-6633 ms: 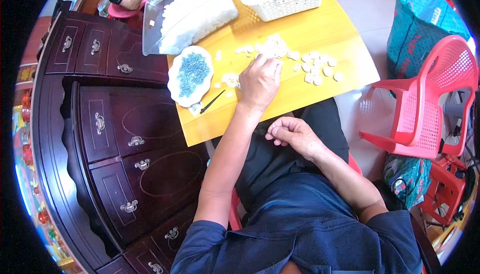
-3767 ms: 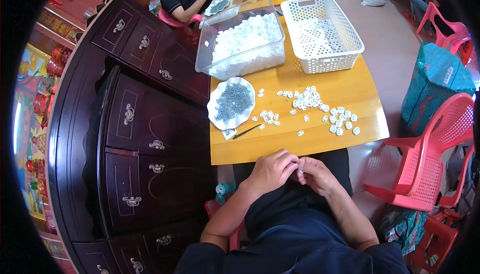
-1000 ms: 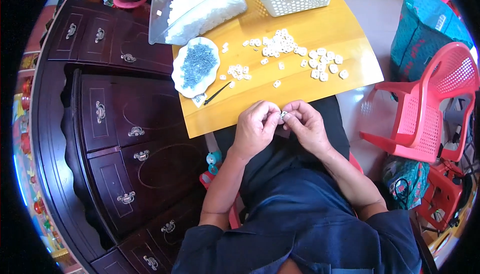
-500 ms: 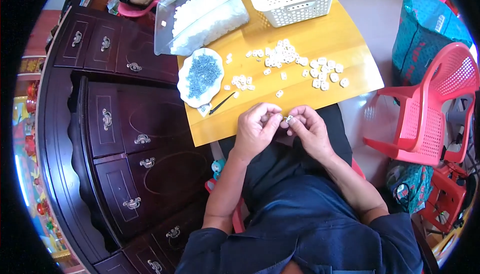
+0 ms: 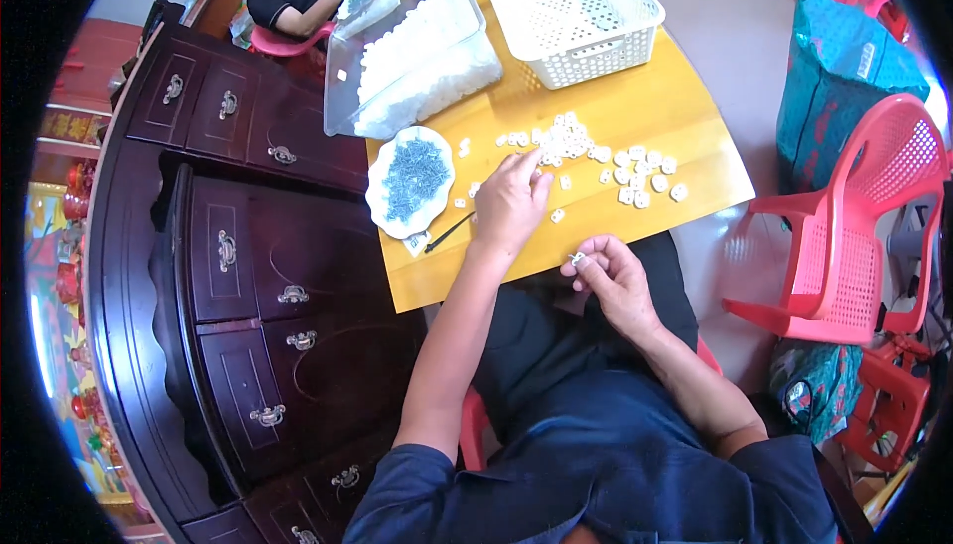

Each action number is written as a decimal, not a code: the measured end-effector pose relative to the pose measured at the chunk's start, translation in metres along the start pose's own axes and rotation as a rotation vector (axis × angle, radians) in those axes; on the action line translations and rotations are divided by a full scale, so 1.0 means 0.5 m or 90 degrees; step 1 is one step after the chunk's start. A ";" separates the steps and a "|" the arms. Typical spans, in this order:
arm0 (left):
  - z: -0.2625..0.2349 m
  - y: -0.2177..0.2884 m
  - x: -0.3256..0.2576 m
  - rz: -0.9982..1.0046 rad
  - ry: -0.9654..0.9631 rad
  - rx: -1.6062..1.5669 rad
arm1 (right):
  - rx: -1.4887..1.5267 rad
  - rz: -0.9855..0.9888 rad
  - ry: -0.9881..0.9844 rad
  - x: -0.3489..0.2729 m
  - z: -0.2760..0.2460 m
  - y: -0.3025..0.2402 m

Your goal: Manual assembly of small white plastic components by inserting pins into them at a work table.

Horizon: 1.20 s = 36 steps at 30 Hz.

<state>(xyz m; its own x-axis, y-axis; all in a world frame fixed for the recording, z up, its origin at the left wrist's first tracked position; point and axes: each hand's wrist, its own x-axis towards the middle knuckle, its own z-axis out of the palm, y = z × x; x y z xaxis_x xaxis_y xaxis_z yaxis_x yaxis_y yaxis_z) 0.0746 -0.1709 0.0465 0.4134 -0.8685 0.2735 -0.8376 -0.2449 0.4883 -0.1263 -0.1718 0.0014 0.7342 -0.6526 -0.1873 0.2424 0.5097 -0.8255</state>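
My left hand (image 5: pixel 511 202) reaches over the yellow table to the near left edge of a heap of small white plastic pieces (image 5: pixel 566 137). Its index finger is stretched out with the thumb apart from it, and nothing shows between them. Just past the table's front edge, my right hand (image 5: pixel 617 281) pinches a small white plastic piece (image 5: pixel 577 258) between thumb and fingers. More rounded white pieces (image 5: pixel 640 175) lie in a loose group right of the heap. Left of my left hand, a scalloped white dish (image 5: pixel 375 197) holds many small grey metal pins or screws (image 5: pixel 415 179).
A clear bin (image 5: pixel 336 97) of white pieces and a white perforated basket (image 5: pixel 596 66) stand at the back of the table (image 5: pixel 695 117). A black thin tool (image 5: pixel 449 232) lies by the dish. Dark drawers are at left, a red chair (image 5: pixel 834 236) at right. Another person sits far left.
My left hand has left my right hand and moved forward to the white pieces on the table. My right hand stays near the lap, still pinching its piece. The view has shifted slightly.
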 end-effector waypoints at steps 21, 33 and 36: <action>-0.008 0.006 -0.004 0.054 0.140 -0.042 | 0.025 0.024 0.004 -0.002 -0.002 -0.006; -0.026 0.028 -0.153 -0.177 0.080 -0.458 | 0.021 0.034 0.022 -0.005 0.006 0.002; -0.022 0.025 -0.180 -0.225 0.020 -0.493 | 0.013 0.028 0.031 -0.008 0.003 0.004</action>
<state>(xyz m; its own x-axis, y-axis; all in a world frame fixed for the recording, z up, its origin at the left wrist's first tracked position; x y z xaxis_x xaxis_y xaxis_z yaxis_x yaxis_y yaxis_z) 0.0311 -0.0912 0.0370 0.6237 -0.7815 0.0158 -0.1824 -0.1259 0.9751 -0.1277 -0.1673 0.0014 0.7123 -0.6562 -0.2489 0.2245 0.5491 -0.8051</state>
